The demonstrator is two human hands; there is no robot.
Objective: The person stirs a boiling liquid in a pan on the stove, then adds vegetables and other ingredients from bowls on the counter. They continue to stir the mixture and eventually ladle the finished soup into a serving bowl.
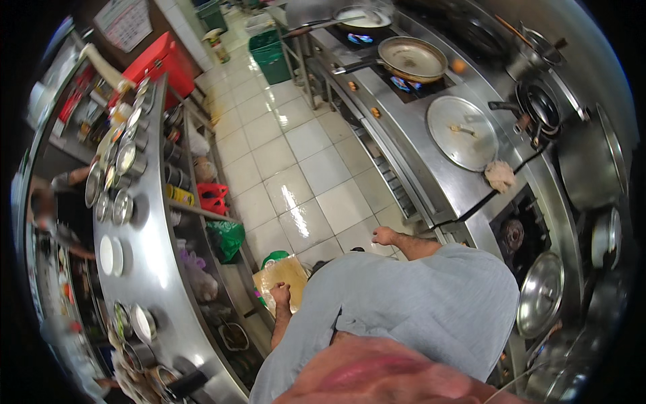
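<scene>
My left hand [280, 293] hangs low with its fingers curled, in front of a flat tan board or piece of cardboard [285, 275]; whether it touches the board I cannot tell. Over the tiled floor, near the stove's front, my right hand [384, 236] is loosely curled, and no object shows in it. On the stove at the upper right, a frying pan [413, 56] sits above a lit blue flame. Behind it, another pan [363, 17] holds white liquid and a utensil, also over a flame. A large round metal lid [462, 132] lies on the stovetop.
A steel counter [146, 252] with metal bowls and white plates [108, 255] runs along the left, above shelves with bags. Across it, another person's arms [78, 175] show. A green bin [271, 56], a spray bottle [217, 45] and a red cooler box [164, 65] stand farther off.
</scene>
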